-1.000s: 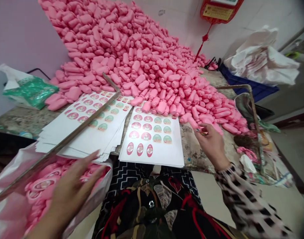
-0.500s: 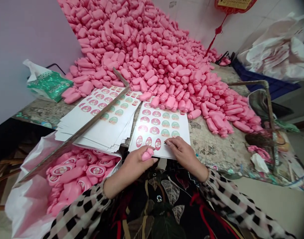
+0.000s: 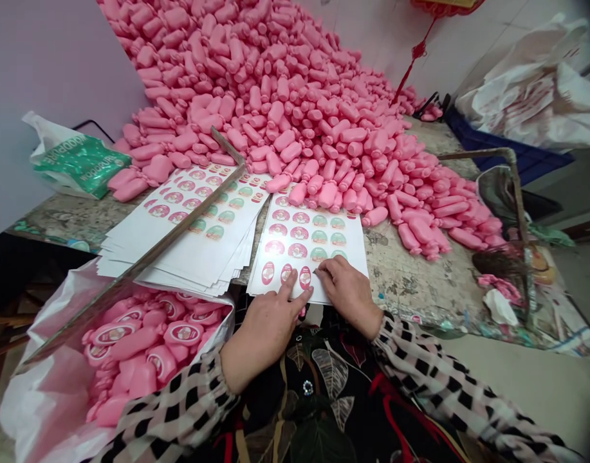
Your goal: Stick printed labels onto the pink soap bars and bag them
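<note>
The sticker sheet (image 3: 307, 247) lies at the near edge of the worktop (image 3: 420, 283), just in front of the heap of pink bottles (image 3: 295, 96). The left hand (image 3: 268, 321) presses on its lower edge, fingers spread and flat. The right hand (image 3: 347, 289) rests beside it, fingertips pinched at an oval sticker (image 3: 305, 276). A stack of sheets (image 3: 188, 231) lies to the left, above a bag of labelled bottles (image 3: 140, 341).

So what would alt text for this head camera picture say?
Two hands, left hand and right hand, press on a sticker sheet at a table's edge, before a huge pile of pink bottles. A bag of labelled bottles sits at the left.
</note>
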A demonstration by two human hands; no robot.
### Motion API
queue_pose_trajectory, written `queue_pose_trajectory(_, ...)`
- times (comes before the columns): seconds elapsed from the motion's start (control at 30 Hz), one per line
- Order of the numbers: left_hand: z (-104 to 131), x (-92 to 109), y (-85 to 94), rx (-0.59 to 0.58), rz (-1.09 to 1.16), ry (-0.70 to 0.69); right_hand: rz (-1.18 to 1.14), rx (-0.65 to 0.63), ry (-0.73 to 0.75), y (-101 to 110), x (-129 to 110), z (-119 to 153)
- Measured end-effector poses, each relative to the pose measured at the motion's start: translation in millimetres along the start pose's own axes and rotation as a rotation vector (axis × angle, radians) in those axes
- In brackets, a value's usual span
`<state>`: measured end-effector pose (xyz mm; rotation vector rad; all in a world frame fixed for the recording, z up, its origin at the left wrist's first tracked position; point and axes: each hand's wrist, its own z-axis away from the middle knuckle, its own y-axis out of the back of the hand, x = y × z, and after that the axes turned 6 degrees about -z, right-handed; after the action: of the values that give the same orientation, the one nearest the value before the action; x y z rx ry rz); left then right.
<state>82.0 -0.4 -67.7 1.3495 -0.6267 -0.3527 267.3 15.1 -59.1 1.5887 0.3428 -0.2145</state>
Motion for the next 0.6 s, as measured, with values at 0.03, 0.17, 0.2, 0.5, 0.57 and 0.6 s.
queue_pose_trajectory(0.03, 0.2, 0.5, -0.6, -0.004, -0.034, 0.002, 0.015, -0.004, 0.010, 0.2, 0.3, -0.8)
queue_pose_trajectory(0.17, 0.6, 2.1, -1.6, -0.031, -0.186, -0.001, 0.057, -0.018, 0.044, 1.1, 1.6, -2.8)
queue_pose_trajectory(0.2, 0.7, 2.4, -1.6, -0.032, -0.211, -0.007, 0.054, -0.022, 0.049, 1.2, 1.8, -2.7)
queue_pose_trajectory(0.5, 1.3, 7.1, -6.2, -0.026, -0.268, 0.004, -0.172, 0.051, -0.073, -14.0, -2.7, 10.2)
queue_pose_trajectory(0.57, 1.0, 7.5, -7.7, -0.026, -0.274, 0.006, -0.174, 0.089, -0.098, -16.2, -2.0, 10.9)
queue_pose_trajectory(0.6, 1.0, 7.4, -8.4, -0.028, -0.273, 0.003, -0.160, 0.097, -0.099, -16.1, -1.6, 10.6)
